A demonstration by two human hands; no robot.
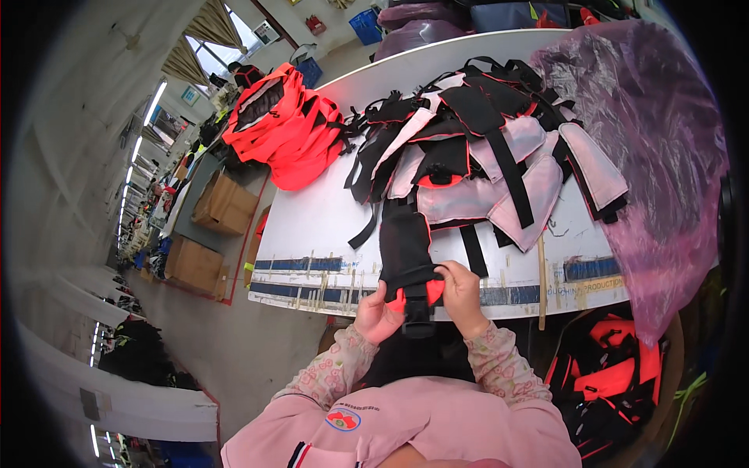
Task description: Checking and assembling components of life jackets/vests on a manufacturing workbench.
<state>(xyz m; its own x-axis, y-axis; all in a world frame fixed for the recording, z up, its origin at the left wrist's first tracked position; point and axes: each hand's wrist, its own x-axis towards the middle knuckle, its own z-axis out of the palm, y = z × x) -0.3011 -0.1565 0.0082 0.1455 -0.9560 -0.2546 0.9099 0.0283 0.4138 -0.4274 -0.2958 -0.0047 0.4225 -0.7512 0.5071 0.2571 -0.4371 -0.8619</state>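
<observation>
A black padded strap (404,242) with bright orange fabric at its near end lies over the table's front edge. My left hand (378,316) grips the left side of that near end, thumb on top. On the other side my right hand (463,296) pinches the strap's edge and orange fabric. Between my hands a black plastic buckle (419,321) hangs past the table edge. The strap's far end runs up to a heap of black, white and orange padded straps (499,168). What lies beneath my fingers is hidden.
Stacked orange fabric pieces (292,132) lie on the white table (312,226), back left. Pinkish clear plastic sheeting (644,148) drapes over its right side. A thin wooden stick (542,285) crosses the front edge. Orange and black pieces (612,378) fill a container, lower right. Cardboard boxes (225,204) stand left.
</observation>
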